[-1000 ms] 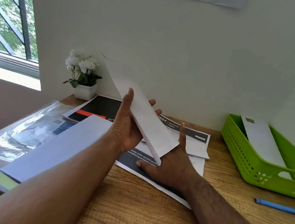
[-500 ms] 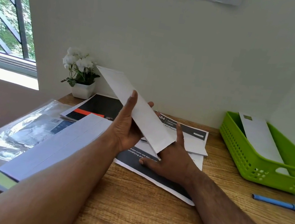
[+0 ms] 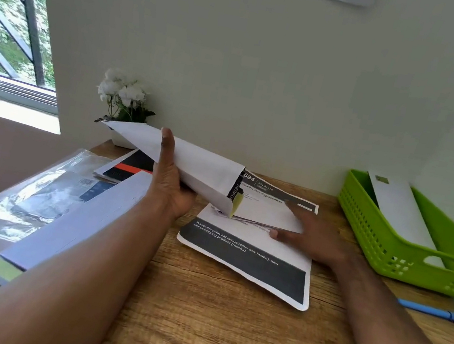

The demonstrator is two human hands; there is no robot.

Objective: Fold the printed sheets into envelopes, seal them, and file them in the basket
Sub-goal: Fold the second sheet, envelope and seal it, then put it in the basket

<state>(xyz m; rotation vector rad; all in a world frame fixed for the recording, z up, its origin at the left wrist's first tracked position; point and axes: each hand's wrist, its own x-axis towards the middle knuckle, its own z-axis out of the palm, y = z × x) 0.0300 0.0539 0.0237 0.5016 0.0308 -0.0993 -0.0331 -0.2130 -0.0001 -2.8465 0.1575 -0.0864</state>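
Tilted flatter now, the envelope [image 3: 191,162] is gripped by the left hand [image 3: 169,189]; right hand [image 3: 311,235] lies flat on a folded sheet [image 3: 267,213]. One envelope [image 3: 398,208] is filed in the basket [image 3: 388,246].

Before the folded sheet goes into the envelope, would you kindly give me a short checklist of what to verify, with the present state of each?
1. Envelope held firmly: ok, the left hand grips its middle.
2. Envelope mouth open: ok, its right end gapes, adhesive strip showing.
3. Folded sheet held: cannot tell, the right hand lies flat on it, no grip visible.
4. Sheet lined up with the mouth: not ok, it lies on the printed sheets.
5. Basket has room: ok, one envelope inside.
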